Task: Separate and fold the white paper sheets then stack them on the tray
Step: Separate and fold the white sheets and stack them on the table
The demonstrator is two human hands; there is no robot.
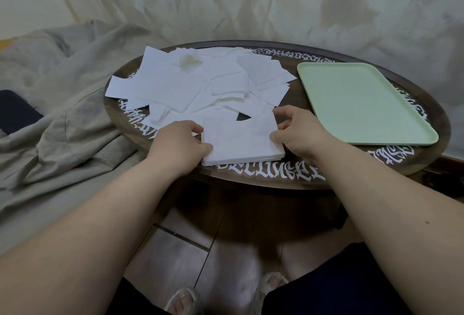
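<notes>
A home bedroom: rumpled bedding [62,103] lies beside a low round table [276,176] on tiled floor [180,247].
</notes>
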